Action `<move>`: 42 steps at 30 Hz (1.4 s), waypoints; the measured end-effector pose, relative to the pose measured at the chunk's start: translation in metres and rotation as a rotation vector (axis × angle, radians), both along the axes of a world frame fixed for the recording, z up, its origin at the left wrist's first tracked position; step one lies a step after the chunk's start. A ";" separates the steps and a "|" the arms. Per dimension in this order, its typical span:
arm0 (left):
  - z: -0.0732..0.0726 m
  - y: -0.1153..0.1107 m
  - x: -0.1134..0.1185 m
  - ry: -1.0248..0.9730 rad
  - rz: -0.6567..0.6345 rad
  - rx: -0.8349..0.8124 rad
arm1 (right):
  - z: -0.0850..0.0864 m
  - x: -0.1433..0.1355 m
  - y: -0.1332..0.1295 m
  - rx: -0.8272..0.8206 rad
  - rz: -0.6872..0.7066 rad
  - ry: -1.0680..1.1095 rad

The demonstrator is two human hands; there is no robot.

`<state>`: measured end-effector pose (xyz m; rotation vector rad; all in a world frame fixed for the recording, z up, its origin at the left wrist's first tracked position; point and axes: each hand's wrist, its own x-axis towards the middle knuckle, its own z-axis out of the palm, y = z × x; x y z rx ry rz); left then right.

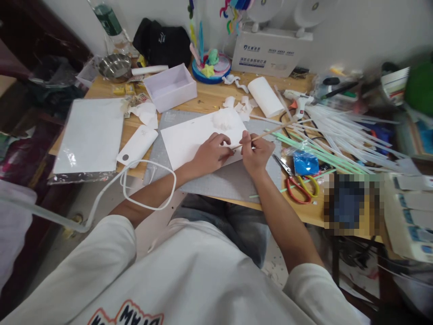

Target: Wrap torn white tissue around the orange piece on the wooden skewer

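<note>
A thin wooden stick (267, 133) slants up to the right across a white board (184, 135). My right hand (256, 152) is closed round the stick near its lower end. The fingertips of my left hand (211, 153) pinch at that lower tip; anything small between them is too hidden to tell. Just beyond my hands, a fluffy white heap that looks like cotton (226, 119) lies on the board. Under the board is a grey cutting mat (260, 180).
Scissors (297, 187), pale green and white strips (324, 131) and a glue gun (300, 104) lie to the right. A white roll (265, 97) and lilac box (171, 88) stand behind. Leftward are a white device (138, 145), its looping cable (149, 207) and a packet of sheets (89, 135).
</note>
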<state>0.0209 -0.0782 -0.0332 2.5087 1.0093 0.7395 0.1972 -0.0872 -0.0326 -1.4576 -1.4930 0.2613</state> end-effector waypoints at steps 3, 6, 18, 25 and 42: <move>-0.002 0.004 0.001 0.033 -0.062 0.051 | -0.002 0.003 0.002 0.030 -0.030 0.047; -0.006 0.005 0.001 0.065 -0.049 0.077 | -0.005 0.006 0.004 0.059 -0.081 0.083; -0.016 0.006 0.018 0.049 0.162 -0.064 | 0.000 0.007 0.008 -0.014 -0.082 0.242; -0.004 -0.021 -0.007 0.061 0.135 -0.007 | -0.002 0.039 -0.018 -0.193 0.180 -0.073; -0.008 -0.050 -0.079 0.439 -0.006 0.132 | -0.013 0.048 -0.040 -0.305 0.300 -0.707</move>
